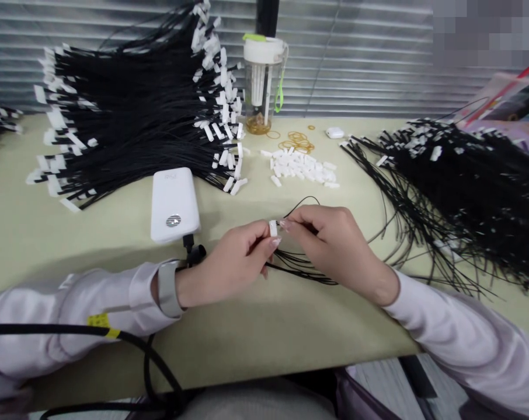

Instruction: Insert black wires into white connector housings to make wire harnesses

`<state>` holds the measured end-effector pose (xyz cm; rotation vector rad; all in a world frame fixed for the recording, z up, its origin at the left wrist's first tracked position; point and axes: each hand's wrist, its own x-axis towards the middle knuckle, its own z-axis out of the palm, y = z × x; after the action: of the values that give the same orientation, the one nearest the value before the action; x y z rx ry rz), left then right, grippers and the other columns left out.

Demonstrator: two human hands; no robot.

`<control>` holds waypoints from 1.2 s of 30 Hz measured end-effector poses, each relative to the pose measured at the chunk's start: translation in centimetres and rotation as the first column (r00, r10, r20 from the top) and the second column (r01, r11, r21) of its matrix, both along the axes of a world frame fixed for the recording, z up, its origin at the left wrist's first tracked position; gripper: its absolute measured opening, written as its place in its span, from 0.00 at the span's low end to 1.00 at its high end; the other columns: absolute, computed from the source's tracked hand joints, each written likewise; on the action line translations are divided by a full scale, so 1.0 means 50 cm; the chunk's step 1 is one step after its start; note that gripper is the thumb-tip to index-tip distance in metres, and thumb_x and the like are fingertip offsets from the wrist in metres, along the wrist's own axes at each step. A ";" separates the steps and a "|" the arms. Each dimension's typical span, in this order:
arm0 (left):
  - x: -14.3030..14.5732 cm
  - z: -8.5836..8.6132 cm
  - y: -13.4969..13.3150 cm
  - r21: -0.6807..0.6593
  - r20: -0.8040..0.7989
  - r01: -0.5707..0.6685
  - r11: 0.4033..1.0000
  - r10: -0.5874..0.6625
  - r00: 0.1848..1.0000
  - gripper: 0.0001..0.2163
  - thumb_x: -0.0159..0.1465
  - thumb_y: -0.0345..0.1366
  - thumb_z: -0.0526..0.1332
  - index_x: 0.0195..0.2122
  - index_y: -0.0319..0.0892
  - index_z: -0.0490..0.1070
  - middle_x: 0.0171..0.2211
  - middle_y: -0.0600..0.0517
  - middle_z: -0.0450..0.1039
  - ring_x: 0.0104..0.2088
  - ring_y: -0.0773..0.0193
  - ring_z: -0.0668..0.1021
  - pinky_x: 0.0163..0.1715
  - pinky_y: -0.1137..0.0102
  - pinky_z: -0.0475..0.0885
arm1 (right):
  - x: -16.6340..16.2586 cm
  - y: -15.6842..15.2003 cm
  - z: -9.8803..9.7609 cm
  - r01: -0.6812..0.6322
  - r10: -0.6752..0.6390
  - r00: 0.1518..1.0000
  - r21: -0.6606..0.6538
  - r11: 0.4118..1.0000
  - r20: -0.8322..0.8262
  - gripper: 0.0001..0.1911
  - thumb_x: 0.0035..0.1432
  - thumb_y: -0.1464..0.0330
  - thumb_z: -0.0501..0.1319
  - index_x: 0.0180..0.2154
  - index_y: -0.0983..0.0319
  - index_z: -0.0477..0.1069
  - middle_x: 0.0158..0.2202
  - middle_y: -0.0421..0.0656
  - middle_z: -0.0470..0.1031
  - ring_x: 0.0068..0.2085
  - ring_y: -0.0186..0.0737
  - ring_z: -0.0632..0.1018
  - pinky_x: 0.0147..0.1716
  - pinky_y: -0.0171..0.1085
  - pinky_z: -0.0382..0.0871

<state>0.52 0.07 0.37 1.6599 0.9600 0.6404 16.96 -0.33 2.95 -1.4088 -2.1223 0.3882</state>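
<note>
So we've got 1 small white plug (273,228) pinched between thumb and finger of our left hand (236,262). Our right hand (343,251), just beside it, has a narrow pinch on a thin black wire (308,197) right up by the plug; we can't tell if it's seated. Loose wires (308,274) lie on the table (264,326) just below our 2 hands. Straight beyond them we see a pile of white plugs (302,165), then rubber bands (297,143). Past our left hand there's a power bank (174,204), with a big wire stack (137,111) behind it. Another wire heap (479,192) sits right of our right hand.
</note>
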 end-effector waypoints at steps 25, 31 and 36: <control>-0.006 0.008 0.012 -0.070 0.099 -0.237 0.969 0.243 0.965 0.13 0.62 0.46 0.48 0.26 0.42 0.59 0.12 0.60 0.58 0.12 0.74 0.63 0.13 0.79 0.57 | 0.018 -0.062 0.035 -0.472 0.150 0.822 0.510 0.719 0.550 0.07 0.55 0.71 0.55 0.27 0.59 0.70 0.29 0.40 0.71 0.32 0.38 0.66 0.30 0.39 0.54; -0.006 0.009 0.007 0.023 0.061 -0.231 0.973 0.230 0.971 0.11 0.62 0.42 0.49 0.26 0.42 0.59 0.15 0.60 0.60 0.16 0.73 0.67 0.18 0.78 0.63 | 0.015 -0.016 0.011 -0.339 0.326 0.908 0.005 0.941 0.264 0.11 0.58 0.73 0.50 0.31 0.63 0.71 0.26 0.41 0.70 0.30 0.32 0.69 0.29 0.32 0.58; -0.008 0.016 0.003 0.081 0.012 -0.209 0.975 0.208 0.978 0.10 0.63 0.41 0.48 0.28 0.42 0.60 0.15 0.59 0.61 0.17 0.73 0.67 0.19 0.79 0.63 | 0.017 -0.002 0.001 -0.368 0.380 0.921 -0.128 0.921 0.084 0.14 0.59 0.70 0.50 0.24 0.64 0.68 0.20 0.36 0.67 0.22 0.25 0.65 0.25 0.28 0.55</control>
<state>0.12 0.20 1.17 1.6411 1.1287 0.8323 17.81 -0.45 2.99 -1.0934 -2.4995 0.5955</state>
